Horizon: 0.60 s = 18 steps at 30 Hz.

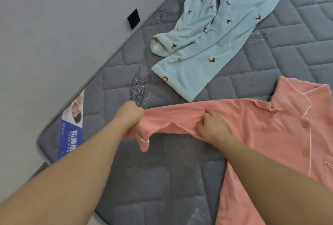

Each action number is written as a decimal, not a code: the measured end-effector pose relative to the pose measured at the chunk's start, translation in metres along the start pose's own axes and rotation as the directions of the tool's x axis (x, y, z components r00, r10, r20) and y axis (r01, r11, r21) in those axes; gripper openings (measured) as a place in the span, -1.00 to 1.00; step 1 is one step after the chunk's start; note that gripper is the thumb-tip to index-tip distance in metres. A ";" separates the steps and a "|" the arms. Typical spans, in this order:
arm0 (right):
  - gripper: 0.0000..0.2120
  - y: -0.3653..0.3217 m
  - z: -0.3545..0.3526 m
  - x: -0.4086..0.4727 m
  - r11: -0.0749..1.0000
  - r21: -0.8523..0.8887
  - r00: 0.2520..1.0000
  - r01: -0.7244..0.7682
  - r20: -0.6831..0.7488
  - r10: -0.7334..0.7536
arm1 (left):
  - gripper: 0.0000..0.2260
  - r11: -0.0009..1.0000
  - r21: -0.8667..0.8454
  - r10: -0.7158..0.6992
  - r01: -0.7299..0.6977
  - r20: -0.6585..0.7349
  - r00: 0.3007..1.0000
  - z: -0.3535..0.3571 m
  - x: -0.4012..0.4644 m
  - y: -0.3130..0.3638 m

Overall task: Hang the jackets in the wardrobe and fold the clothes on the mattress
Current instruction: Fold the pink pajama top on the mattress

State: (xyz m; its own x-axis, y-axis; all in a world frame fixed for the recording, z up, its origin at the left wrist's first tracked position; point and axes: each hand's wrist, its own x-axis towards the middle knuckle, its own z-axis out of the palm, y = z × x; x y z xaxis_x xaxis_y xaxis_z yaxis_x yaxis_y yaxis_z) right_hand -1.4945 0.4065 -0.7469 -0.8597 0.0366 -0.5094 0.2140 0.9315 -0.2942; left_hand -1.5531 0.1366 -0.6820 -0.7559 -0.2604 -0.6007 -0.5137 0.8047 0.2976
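A pink button-up pyjama shirt (266, 134) with white piping lies front up on the grey quilted mattress (162, 179), its sleeve stretched out to the left. My left hand (129, 116) is shut on the cuff end of that sleeve, pulling it taut. My right hand (213, 125) presses down on the sleeve nearer the shoulder, fingers pinching the fabric. Light blue fleece pyjama trousers (207, 41) with small brown bird prints lie crumpled beyond the shirt.
The mattress edge runs diagonally at the left, with grey floor (54, 26) beyond it. A blue-and-white printed label (72, 127) sits at the mattress corner. A small black square (133, 18) lies on the floor by the edge.
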 end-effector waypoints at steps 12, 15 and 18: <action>-0.63 0.155 -0.064 -0.002 0.979 0.081 0.860 -0.190 -0.467 0.205 | -0.51 0.686 0.546 0.486 -0.482 0.150 0.861 0.128 -0.033 0.152; -0.46 0.234 -0.094 0.000 0.880 0.200 0.739 -0.430 -0.483 0.470 | -0.44 0.777 0.251 0.524 -0.578 0.252 0.814 0.187 -0.056 0.230; -0.25 0.304 -0.116 0.009 0.773 0.342 0.665 -0.534 -0.395 0.634 | -0.41 0.870 0.032 0.456 -0.492 0.328 0.828 0.232 -0.062 0.308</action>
State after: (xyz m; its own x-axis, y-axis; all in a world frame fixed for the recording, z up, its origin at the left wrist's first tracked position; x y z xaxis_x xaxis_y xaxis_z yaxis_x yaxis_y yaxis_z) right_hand -1.4912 0.7316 -0.7476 -0.6190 0.7579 -0.2060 0.7833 0.5766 -0.2323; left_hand -1.5697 0.5241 -0.7251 -0.7265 0.3260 -0.6049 -0.0625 0.8453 0.5307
